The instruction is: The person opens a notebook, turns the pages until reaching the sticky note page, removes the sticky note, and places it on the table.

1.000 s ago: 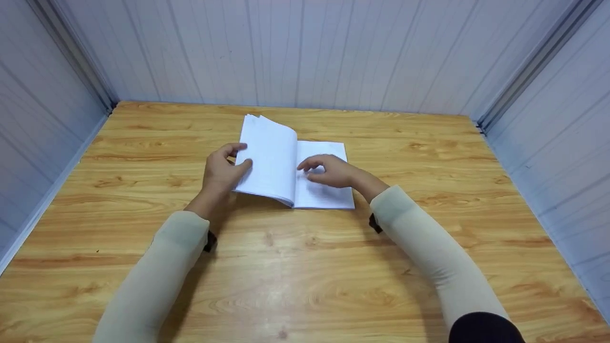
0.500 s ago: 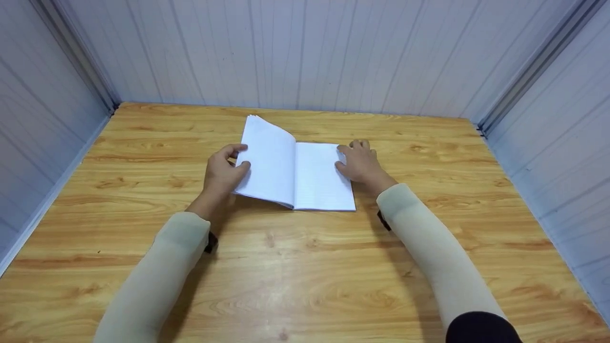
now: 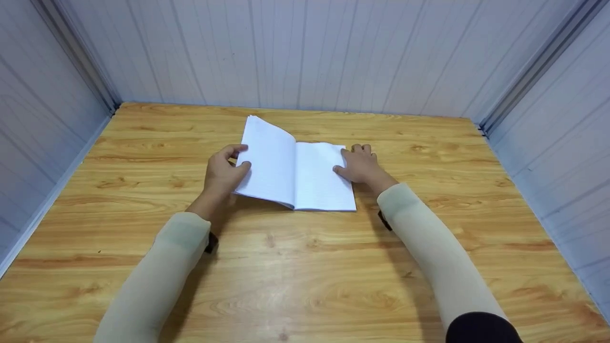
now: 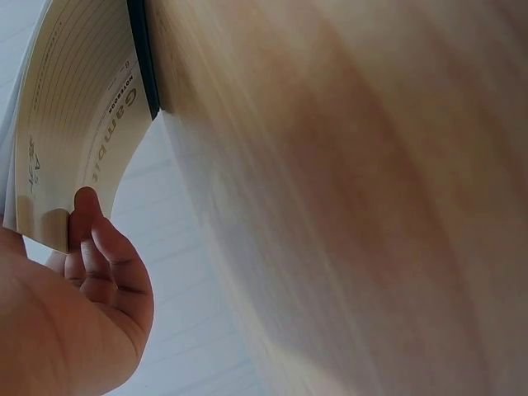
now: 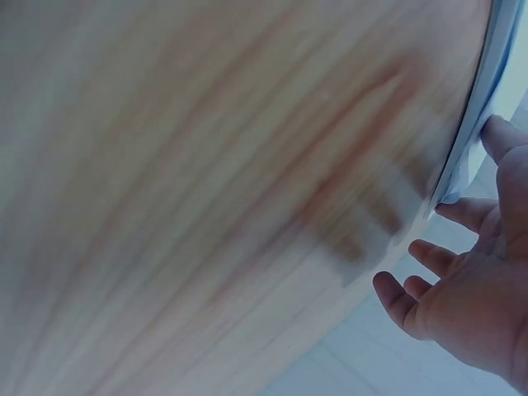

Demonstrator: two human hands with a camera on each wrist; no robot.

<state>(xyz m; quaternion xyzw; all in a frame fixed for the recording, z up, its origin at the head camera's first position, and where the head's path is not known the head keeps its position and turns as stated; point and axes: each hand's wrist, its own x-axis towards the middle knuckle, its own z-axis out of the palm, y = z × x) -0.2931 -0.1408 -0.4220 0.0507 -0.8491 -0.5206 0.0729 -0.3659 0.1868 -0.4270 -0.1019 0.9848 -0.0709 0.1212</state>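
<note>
A notebook lies open on the wooden table, its right-hand lined page facing up. The left-hand pages are raised off the table in a curve. My left hand pinches their outer edge, thumb on the near face and fingers behind. In the left wrist view, the underside of these pages shows lines and the printed word "NOTEBOOK". My right hand holds the right page's outer edge between thumb and index finger, its other fingers spread off the paper. The page's top edge bows slightly upward.
The wood-grain table extends around the notebook on all sides. White panelled walls stand behind it and at both sides. A dark band runs along the notebook's spine in the left wrist view.
My right hand has moved right from over the middle of the right page to its outer edge, where the page now bows up. My left hand keeps its hold on the raised pages.
</note>
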